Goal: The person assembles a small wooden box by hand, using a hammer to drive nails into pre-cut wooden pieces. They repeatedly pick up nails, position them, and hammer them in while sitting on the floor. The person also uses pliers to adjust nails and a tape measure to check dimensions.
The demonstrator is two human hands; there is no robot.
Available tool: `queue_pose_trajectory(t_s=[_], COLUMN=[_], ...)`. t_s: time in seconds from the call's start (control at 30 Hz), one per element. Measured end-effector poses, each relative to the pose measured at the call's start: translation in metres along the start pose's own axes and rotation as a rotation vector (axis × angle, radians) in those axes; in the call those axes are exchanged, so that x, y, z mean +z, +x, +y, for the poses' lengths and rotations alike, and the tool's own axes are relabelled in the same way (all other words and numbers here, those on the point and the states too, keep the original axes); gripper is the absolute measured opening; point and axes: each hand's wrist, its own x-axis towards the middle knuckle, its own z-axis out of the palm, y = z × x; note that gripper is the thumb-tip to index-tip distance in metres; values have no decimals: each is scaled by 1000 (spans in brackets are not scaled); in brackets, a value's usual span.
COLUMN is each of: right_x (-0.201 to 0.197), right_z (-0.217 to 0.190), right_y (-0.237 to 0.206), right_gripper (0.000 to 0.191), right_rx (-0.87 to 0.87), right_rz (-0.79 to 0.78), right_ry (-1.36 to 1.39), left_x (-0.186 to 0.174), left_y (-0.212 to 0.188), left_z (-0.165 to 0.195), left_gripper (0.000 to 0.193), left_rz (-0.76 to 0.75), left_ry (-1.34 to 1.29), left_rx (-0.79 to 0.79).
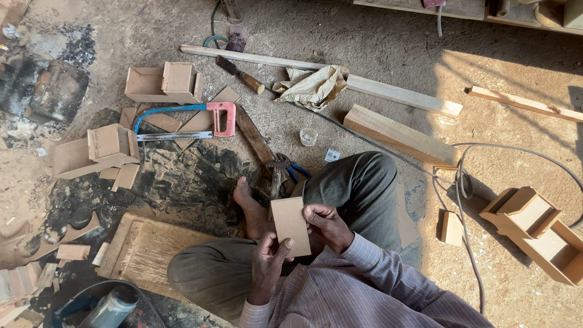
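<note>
I sit on the sandy floor (376, 42) with my legs folded, and I hold a small flat board (290, 226) in front of me with both hands. My left hand (267, 267) grips its lower edge, the thumb pressed on the front face and the other fingers hidden behind the wood. My right hand (328, 226) closes on the right edge, fingers curled over it; how they lie on the back side I cannot see. The board stands almost upright, a little tilted, just above my bare foot (252, 209), and it covers part of the foot.

At 12 o'clock from the board lie pliers (285, 165) with blue handles, partly hidden by my knee. At 11 o'clock lies a hacksaw (182, 121) with a red handle, resting on thin wood pieces. Farther, at 12 o'clock, a chisel (240, 74) lies beside a long strip of wood (340, 79), and crumpled paper (313, 86) covers part of this strip. A small clear cup (308, 136) stands near; what is inside is hard to make out. At 3 o'clock a wooden box (537, 234) is cut off partly by shadow. At 8 o'clock a power tool (109, 307) is cut by the bottom edge.
</note>
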Motion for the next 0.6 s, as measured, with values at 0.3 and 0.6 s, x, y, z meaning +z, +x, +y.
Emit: queue_pose_trajectory(t_s=[0.3,0.6], right_x=[16,14], right_z=[12,-32], right_y=[-16,15], right_gripper=[30,37], right_rx=[-17,-258], right_rz=[-54,-47], right_ry=[-349,-446], left_x=[-1,-7], left_y=[11,22], left_z=[14,39], left_gripper=[27,30], left_rz=[219,110], left_ry=[-381,-396], left_rx=[4,84])
